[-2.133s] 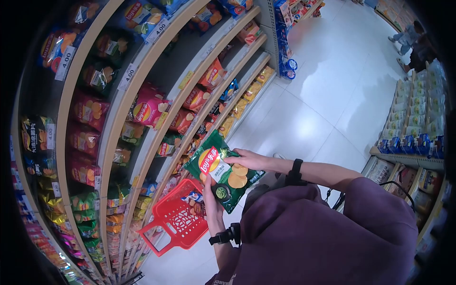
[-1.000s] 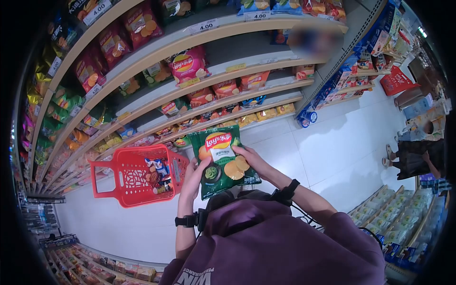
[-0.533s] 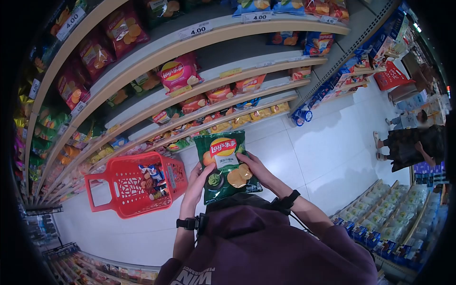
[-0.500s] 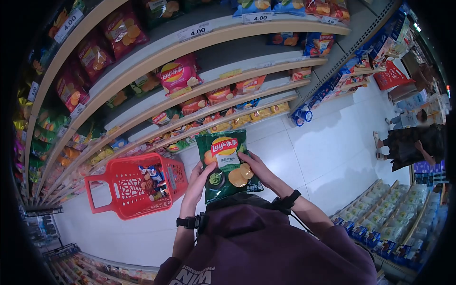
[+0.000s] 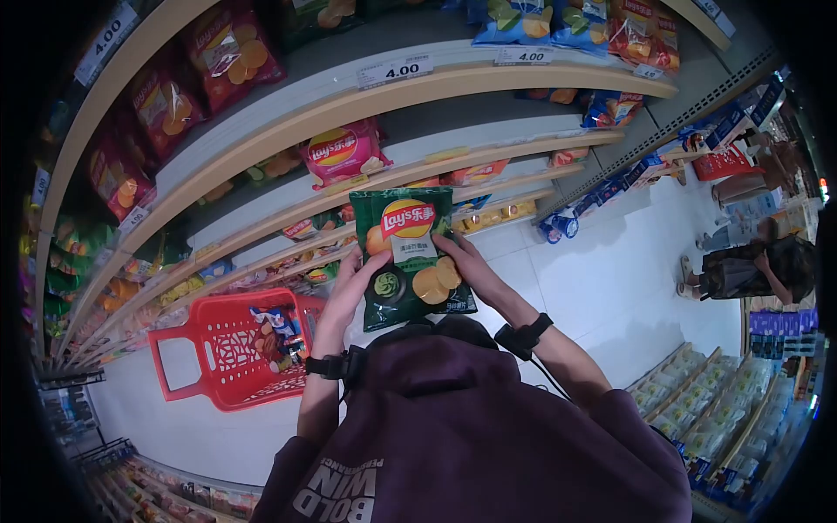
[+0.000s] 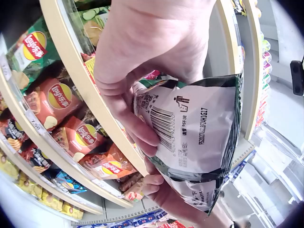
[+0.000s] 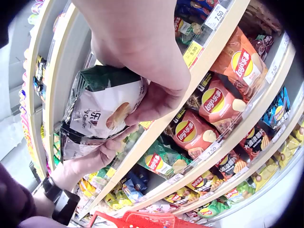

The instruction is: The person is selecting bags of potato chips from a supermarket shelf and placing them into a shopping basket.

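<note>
A green Lay's chip bag [image 5: 407,218] is held upright between both hands, its printed front facing me in the head view. My left hand [image 5: 351,283] grips the bag's left side, thumb on the front near the green dip picture. On the right edge, my right hand [image 5: 469,261] grips it the same way, thumb across the front. From behind, the left wrist view shows the left hand's fingers [image 6: 135,130] curled against the bag's white back panel [image 6: 194,123] beside a barcode. In the right wrist view, the right hand [image 7: 142,61] bends its fingers behind the bag [image 7: 97,107].
A red shopping basket [image 5: 196,383] with several small snack packs stands on the floor at left. Ahead, curved-looking shelves [image 5: 488,83] hold chip bags, including a pink one [image 5: 342,152]. Another person [image 5: 754,270] stands at far right. Packaged goods [image 5: 697,410] fill a shelf at lower right.
The head view has swung round from its angle two seconds ago. Over the last half second the bag and both hands have risen in view, now overlapping the lower shelves. Both hands keep their grip.
</note>
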The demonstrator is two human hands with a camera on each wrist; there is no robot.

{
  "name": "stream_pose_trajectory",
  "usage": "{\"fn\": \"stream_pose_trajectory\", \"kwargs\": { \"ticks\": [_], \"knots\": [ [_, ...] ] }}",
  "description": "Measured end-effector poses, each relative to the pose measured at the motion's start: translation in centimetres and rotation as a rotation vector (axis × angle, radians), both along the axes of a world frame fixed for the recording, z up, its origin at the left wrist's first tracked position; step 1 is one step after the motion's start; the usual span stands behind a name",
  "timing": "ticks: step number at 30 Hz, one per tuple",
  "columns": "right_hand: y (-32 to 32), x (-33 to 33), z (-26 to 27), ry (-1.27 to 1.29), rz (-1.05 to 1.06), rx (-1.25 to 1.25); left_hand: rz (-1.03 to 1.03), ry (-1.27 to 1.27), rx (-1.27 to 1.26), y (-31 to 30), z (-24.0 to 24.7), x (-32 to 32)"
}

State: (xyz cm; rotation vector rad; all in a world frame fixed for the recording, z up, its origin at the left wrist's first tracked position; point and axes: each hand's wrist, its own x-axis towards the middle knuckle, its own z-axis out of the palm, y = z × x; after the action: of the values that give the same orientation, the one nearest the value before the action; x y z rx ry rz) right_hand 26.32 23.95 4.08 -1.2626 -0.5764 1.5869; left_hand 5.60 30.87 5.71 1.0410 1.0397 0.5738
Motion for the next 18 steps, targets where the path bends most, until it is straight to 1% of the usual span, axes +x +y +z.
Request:
{"fn": "stream_pose_trajectory", "kwargs": {
  "ticks": [3, 5, 6, 9, 11, 12, 15, 16, 18],
  "knots": [
    [1.0, -0.6, -0.4, -0.035, 0.073, 0.020, 0.017, -0.062, -0.061, 0.7, -1.8, -1.6],
    [1.4, -0.8, -0.8, -0.033, 0.141, 0.050, 0.021, -0.044, -0.091, 0.8, -1.7, -2.2],
    [1.3, -0.8, -0.8, -0.017, 0.131, 0.040, 0.021, -0.035, -0.097, 0.9, -1.6, -2.2],
    [1.5, 0.0, -0.1, -0.075, 0.144, 0.062, 0.030, 0.013, -0.094, 1.0, -1.7, -1.6],
    [1.8, 1.4, -0.5, -0.066, 0.192, 0.052, 0.021, 0.048, -0.083, 0.9, -1.6, -0.6],
    [1.8, 2.2, -0.7, -0.059, 0.213, 0.046, 0.066, 0.072, -0.123, 0.4, -1.5, 0.2],
    [1.5, 4.7, 0.1, -0.060, 0.240, 0.034, 0.118, 0.039, -0.102, -1.3, 0.1, 3.1],
    [1.3, 5.5, 0.8, -0.073, 0.236, 0.045, 0.137, -0.004, -0.076, -1.8, -0.4, 3.9],
    [1.0, 7.3, 0.8, -0.082, 0.265, 0.081, 0.140, -0.015, -0.076, -2.5, -0.8, 5.4]
  ]
}}
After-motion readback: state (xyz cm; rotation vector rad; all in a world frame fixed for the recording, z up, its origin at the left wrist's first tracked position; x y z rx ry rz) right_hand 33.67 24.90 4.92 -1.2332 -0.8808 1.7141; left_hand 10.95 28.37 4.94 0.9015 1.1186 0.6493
